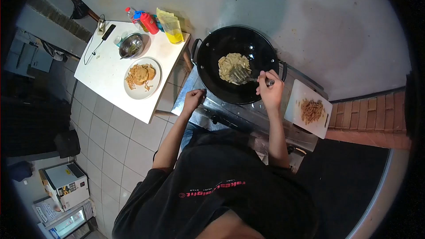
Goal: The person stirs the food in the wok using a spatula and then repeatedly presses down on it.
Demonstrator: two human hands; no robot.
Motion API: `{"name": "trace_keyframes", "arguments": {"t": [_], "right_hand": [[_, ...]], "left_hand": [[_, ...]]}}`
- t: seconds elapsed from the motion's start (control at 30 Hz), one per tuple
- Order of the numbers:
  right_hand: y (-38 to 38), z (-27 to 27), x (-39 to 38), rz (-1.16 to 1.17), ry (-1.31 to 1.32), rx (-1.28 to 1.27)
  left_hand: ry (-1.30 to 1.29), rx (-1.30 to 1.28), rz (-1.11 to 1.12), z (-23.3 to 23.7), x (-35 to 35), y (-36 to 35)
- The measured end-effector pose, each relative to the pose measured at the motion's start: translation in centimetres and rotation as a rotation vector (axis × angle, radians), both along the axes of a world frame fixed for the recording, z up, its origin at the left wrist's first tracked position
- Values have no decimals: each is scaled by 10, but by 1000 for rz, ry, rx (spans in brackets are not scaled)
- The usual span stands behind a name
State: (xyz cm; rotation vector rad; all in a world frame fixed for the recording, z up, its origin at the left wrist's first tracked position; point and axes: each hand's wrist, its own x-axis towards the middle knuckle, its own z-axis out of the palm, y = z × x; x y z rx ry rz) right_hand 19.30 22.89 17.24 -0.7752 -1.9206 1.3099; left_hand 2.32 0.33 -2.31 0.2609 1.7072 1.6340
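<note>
A black wok (259, 48) sits on a metal stove (230, 117) and holds a heap of pale food strips (231, 64). My right hand (269, 90) is closed around the handle of a metal spatula (241, 76), whose head lies in the strips. My left hand (193, 98) rests with curled fingers on the stove's front left edge, just below the wok's side handle (193, 49). It holds nothing that I can see.
Right of the stove lies a white cutting board (296, 102) with brown shredded food (312, 110). On the white table (106, 75) at left are a plate of fried food (141, 77), a metal bowl (131, 45), a red bottle (149, 23) and a yellow bag (171, 27). Tiled floor lies below.
</note>
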Motion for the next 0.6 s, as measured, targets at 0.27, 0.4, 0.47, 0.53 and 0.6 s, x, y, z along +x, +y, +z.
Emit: {"name": "trace_keyframes", "arguments": {"t": [0.27,0.4,0.47,0.53,0.6], "right_hand": [[0,18,13,-86,-46,266],[-4,30,15,-69,-87,295],[-3,30,11,0,-86,283],[-2,38,8,52,-89,377],[-1,41,7,103,-93,474]], "left_hand": [[-29,-17,-28,3,-1,-2],[-4,-40,-30,8,0,0],[-19,-40,-26,13,1,-1],[-32,-41,-23,11,1,-2],[-20,-17,-26,12,1,-2]]}}
